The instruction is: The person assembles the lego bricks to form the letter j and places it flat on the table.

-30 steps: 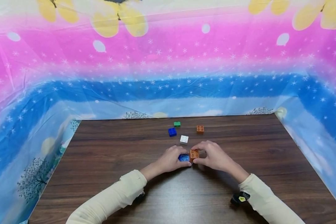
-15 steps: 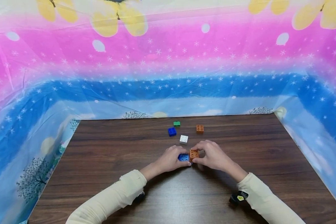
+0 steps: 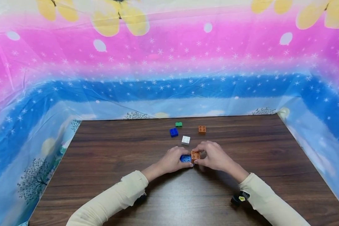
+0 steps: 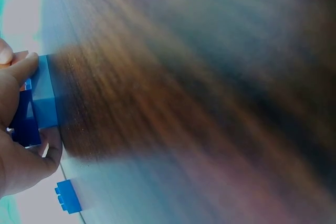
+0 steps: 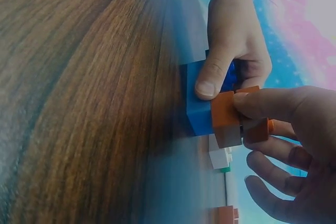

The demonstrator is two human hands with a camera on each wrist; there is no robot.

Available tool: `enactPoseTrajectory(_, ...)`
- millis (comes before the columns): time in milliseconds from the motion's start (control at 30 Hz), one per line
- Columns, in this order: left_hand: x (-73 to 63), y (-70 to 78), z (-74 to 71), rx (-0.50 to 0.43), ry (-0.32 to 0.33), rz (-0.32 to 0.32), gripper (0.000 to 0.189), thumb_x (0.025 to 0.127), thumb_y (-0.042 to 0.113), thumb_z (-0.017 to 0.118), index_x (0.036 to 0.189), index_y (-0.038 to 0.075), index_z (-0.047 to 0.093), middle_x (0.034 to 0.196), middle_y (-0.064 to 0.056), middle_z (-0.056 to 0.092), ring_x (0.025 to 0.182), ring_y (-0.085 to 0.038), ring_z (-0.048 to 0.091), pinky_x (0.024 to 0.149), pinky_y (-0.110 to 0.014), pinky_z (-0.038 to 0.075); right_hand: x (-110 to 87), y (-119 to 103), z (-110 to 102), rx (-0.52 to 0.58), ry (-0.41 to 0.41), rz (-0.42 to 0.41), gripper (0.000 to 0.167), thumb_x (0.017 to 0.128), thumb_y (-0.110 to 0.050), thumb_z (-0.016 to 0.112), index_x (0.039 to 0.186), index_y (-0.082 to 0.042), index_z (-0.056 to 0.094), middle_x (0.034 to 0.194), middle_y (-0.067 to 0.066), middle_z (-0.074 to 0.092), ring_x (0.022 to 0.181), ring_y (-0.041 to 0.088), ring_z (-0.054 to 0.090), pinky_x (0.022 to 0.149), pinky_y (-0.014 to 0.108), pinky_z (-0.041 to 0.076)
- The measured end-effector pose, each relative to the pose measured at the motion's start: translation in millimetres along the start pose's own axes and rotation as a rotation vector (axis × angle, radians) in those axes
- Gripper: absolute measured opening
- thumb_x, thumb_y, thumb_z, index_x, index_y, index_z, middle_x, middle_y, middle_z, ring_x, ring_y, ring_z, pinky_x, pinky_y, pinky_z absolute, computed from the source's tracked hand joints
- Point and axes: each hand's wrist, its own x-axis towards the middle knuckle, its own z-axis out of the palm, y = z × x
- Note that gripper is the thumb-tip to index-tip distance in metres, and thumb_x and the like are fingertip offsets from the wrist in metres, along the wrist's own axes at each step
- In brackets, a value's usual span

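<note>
My left hand [image 3: 172, 160] grips a light blue toy building brick [image 5: 198, 114] low at the table, between thumb and fingers. A dark blue brick [image 4: 25, 121] sits on top of it, partly hidden by that hand. At the right end of the light blue brick, my right hand [image 3: 214, 158] pinches two stacked orange bricks. The lower orange brick [image 5: 226, 121] meets the light blue one; the upper orange brick [image 5: 256, 129] is between thumb and fingertips. Whether the lower orange brick is fully pressed down, I cannot tell.
Beyond the hands on the wooden table [image 3: 115, 141] lie a white brick [image 3: 185, 140], a blue brick [image 3: 173, 132], a green brick [image 3: 179, 124] and another orange brick [image 3: 201, 129]. A printed cloth [image 3: 169, 88] surrounds the table's back and sides.
</note>
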Motion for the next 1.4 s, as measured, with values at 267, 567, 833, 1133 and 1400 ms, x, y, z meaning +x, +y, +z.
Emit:
enactPoseTrajectory(267,0.0,-0.7,-0.6,-0.007,0.009,0.017,0.037,0.091,0.037,0.079,0.117,0.011,0.075,0.106,0.000,0.074,0.087,-0.010,0.058,0.071,-0.024,0.043,1.2,0,2,-0.026,-0.006,0.016,0.036,0.081,-0.027,0.088,0.113,-0.015,0.078,0.098,-0.005,0.069,0.089,0.018,0.063,0.075,0.036,0.049)
enactPoseTrajectory(567,-0.2,1.5,-0.5,-0.008,-0.006,0.002,0.038,0.091,0.037,0.078,0.118,0.012,0.074,0.107,0.000,0.073,0.087,-0.011,0.057,0.070,-0.024,0.042,0.5,3,3,-0.020,-0.004,0.004,0.035,0.081,-0.027,0.089,0.112,-0.015,0.078,0.099,-0.005,0.070,0.085,0.012,0.062,0.072,0.033,0.049)
enactPoseTrajectory(833,0.2,0.5,1.5,-0.005,-0.005,0.012,0.036,0.090,0.036,0.079,0.115,0.011,0.075,0.103,0.001,0.074,0.085,-0.010,0.057,0.070,-0.024,0.042,-2.4,5,7,0.080,0.000,0.037,0.032,0.081,-0.026,0.088,0.110,-0.018,0.076,0.101,-0.008,0.070,0.085,0.008,0.063,0.073,0.033,0.051)
enactPoseTrajectory(1133,1.1,-0.4,0.7,0.008,-0.010,0.021,0.040,0.090,0.037,0.079,0.119,0.009,0.074,0.107,0.000,0.074,0.086,-0.009,0.058,0.070,-0.023,0.042,-2.1,14,-6,0.179,-0.039,-0.002,0.042,0.093,-0.037,0.077,0.126,-0.012,0.072,0.118,0.002,0.073,0.098,0.017,0.069,0.080,0.037,0.057)
enactPoseTrajectory(1400,1.2,-0.5,-0.2,0.013,-0.018,0.002,0.043,0.091,0.038,0.078,0.122,0.008,0.073,0.111,-0.003,0.074,0.090,-0.011,0.060,0.074,-0.025,0.045,10.0,28,-22,0.216,0.044,0.041,0.038,0.096,-0.034,0.073,0.126,-0.011,0.071,0.119,0.006,0.073,0.103,0.023,0.068,0.084,0.045,0.056)
